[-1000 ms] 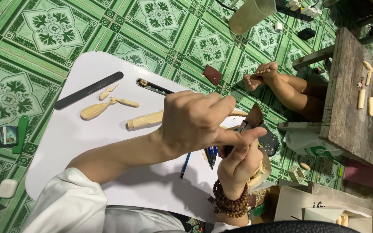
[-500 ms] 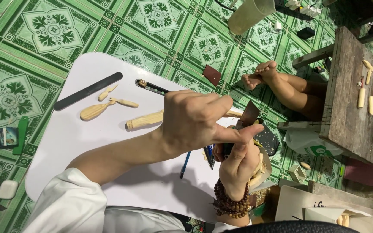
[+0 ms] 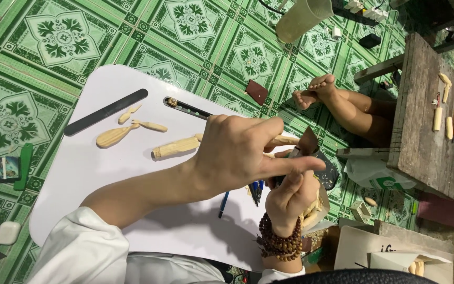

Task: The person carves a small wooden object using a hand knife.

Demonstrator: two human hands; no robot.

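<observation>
Little has shifted since before: my left hand [image 3: 237, 152] pinches brown sandpaper [image 3: 308, 141] over the small wooden piece [image 3: 311, 202] gripped in my right hand [image 3: 292, 197], beside the white board [image 3: 106, 173]. Sanding step, I judge; next needs steady short strokes.

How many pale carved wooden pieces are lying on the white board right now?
4 in plain view: a small one beside the black file, a slim one, a spoon-shaped one, and a thick peg. The left hand may hide more.
</observation>
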